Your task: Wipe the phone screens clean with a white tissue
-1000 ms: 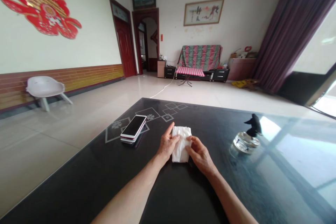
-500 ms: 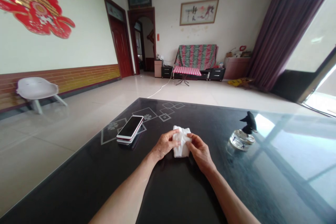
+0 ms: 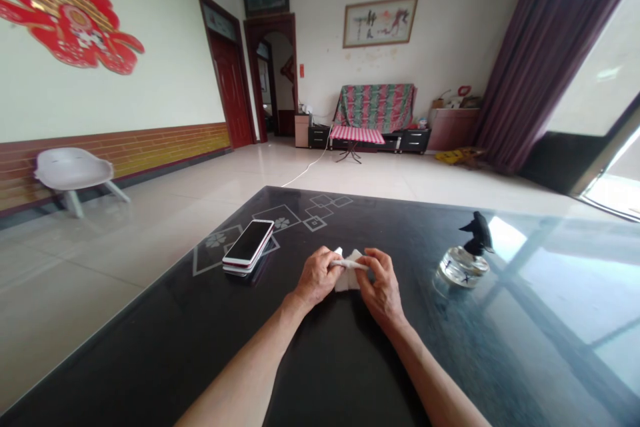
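Observation:
A small white folded tissue lies on the black glass table in front of me. My left hand pinches its left side with closed fingers. My right hand pinches its right side the same way. Between the two hands the upper edge of the tissue is folded over and lifted a little off the table. Part of the tissue is hidden behind my fingers.
A stack of phones lies on the table to the left of my hands. A clear spray bottle with a black nozzle lies to the right. A white plastic chair stands by the left wall.
The tissue lay flat under my fingers one second ago. Both hands have since pinched it and folded its far part toward me, so it looks shorter now.

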### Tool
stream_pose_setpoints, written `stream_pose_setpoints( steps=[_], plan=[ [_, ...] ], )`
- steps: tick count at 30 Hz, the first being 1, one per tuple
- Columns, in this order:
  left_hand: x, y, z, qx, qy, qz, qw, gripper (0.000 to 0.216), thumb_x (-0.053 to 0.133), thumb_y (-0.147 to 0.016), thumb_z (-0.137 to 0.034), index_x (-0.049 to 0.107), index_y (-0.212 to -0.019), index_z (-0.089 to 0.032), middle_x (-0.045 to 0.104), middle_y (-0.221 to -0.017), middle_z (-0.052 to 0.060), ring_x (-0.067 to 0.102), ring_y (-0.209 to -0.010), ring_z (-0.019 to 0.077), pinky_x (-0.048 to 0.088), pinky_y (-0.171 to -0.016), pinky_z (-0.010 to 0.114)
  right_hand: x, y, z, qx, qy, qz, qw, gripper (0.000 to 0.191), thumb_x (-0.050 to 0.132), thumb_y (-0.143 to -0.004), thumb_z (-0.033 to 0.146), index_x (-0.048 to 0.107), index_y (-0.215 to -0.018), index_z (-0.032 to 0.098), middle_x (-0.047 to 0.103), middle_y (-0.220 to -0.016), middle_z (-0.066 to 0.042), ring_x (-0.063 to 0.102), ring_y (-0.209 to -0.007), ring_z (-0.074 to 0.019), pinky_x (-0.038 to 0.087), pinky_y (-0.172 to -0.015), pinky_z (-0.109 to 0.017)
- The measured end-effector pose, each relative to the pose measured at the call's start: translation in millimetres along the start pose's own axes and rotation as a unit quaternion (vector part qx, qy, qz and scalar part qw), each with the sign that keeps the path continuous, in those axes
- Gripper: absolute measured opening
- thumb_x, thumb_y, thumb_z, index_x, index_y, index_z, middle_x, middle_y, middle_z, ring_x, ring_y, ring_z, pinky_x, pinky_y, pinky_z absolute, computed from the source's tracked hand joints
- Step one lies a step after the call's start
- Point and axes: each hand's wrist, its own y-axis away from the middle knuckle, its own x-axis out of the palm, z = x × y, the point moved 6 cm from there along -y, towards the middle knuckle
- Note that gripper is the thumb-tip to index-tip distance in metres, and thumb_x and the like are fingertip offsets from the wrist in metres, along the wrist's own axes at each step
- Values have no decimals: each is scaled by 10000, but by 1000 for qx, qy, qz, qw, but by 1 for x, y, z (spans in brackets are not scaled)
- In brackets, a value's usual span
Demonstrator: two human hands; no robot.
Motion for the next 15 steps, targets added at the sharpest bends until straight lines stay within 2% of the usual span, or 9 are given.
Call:
stream_pose_setpoints(
  steps=[2,4,6,8,11,13,15],
  plan=[
    [-2,0,-4,10,9,-12,1000,107,697,-683,-151,725,-755,-225,637,-1043,61,568,-1006,230,412,-951,328,-2,0,3,7,-9,5,1000,171,610,-744,387,647,-800,230,556,-1204,-78,512,-1095,-260,407,-952,-394],
    [-1,1,-1,-16,58,-7,998,104,717,-660,-158,720,-746,-217,639,-1099,57,566,-1038,233,423,-939,314,0,1,1,33,-26,27,999,205,605,-763,415,634,-836,225,634,-1034,-64,574,-918,-222,458,-841,-346],
    [2,2,6,-61,115,14,991,83,713,-677,-209,724,-759,-199,690,-923,44,619,-860,206,475,-794,283,2,3,-5,61,-43,45,996,244,607,-777,442,622,-874,220,632,-759,-17,552,-670,-166,467,-657,-285],
    [5,2,14,-95,150,30,984,126,693,-710,-281,727,-769,-174,675,-689,12,602,-641,168,465,-620,249,5,4,-9,80,-65,57,993,287,607,-784,470,606,-904,209,588,-646,11,497,-552,-137,429,-538,-254],
    [8,3,23,-122,183,27,975,207,686,-720,-347,725,-774,-150,631,-565,-11,548,-516,137,415,-514,226,9,4,-11,101,-108,75,986,362,596,-796,510,589,-972,194,632,-721,-12,542,-581,-149,441,-522,-253],
    [9,2,25,-135,204,10,970,233,697,-709,-363,721,-788,-145,635,-573,-11,541,-506,130,408,-505,221,12,3,-9,130,-166,94,973,409,616,-793,509,583,-1049,191,671,-831,-36,601,-670,-173,486,-593,-274],
    [9,2,25,-143,222,-13,964,252,709,-699,-374,719,-805,-146,647,-600,-8,553,-527,134,416,-517,221,15,4,-6,171,-249,115,946,454,657,-779,482,577,-1128,203,689,-920,-43,636,-761,-193,510,-678,-295]
  ],
)
